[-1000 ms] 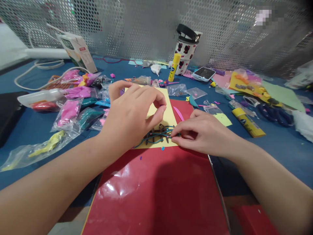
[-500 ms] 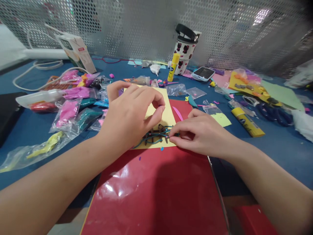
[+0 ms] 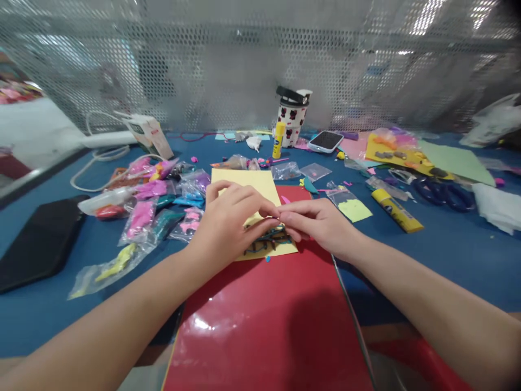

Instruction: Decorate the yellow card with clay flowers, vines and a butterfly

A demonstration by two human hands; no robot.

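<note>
My left hand (image 3: 234, 217) is pinched at the thumb and forefinger above a yellow card (image 3: 244, 179). Its fingertips meet those of my right hand (image 3: 315, 220), also closed in a pinch; a tiny dark bit shows between them, too small to name. Beneath the hands, brown pieces with teal strands (image 3: 266, 245) lie on the card, partly hidden by my left hand. The card rests on a shiny red folder (image 3: 268, 315). A small blue dot (image 3: 267, 259) sits at the card's lower edge.
Bagged coloured clay (image 3: 141, 214) and a black case (image 3: 40, 239) lie at left. Behind stand a glue stick (image 3: 279, 140), a tumbler (image 3: 292, 117) and a carton (image 3: 150, 136), near a phone (image 3: 325, 141). At right are a yellow tube (image 3: 396, 212) and scissors (image 3: 443, 194).
My right hand has risen from the brown and teal pieces to meet my left fingertips, which were apart from it. The view has shifted, showing more of the black case.
</note>
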